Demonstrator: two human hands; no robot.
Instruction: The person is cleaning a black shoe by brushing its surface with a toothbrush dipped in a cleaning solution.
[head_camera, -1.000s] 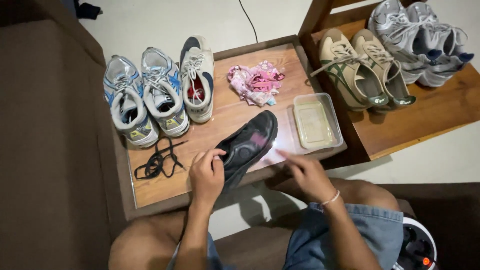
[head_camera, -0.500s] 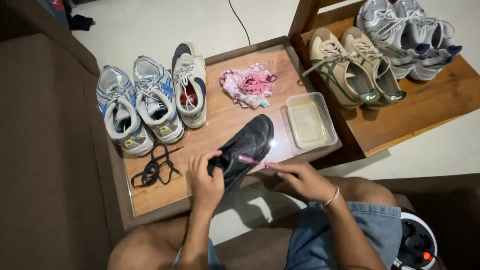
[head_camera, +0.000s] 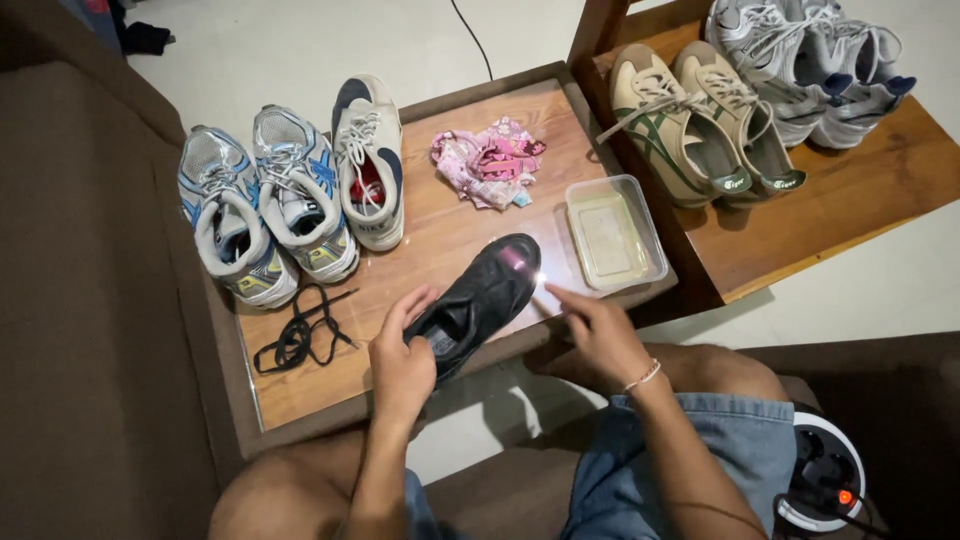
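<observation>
Black laceless shoe (head_camera: 478, 300) lies tilted on table edge.

Left hand (head_camera: 402, 360) grips black shoe (head_camera: 480, 300) heel; right hand (head_camera: 600, 335) beside it, fingers extended.

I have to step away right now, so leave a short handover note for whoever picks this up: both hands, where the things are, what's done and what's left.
Left hand: grips the heel end of the black shoe, which lies on the wooden table.
Right hand: beside the shoe's toe, fingers near it; whether it holds anything cannot be told.
Nearby: black laces lie loose on the table left of the shoe; clear plastic container to its right; pink cloth behind.
Done: the laces lie off the shoe.
Left: the shoe is in hand; container and cloth untouched.
</observation>
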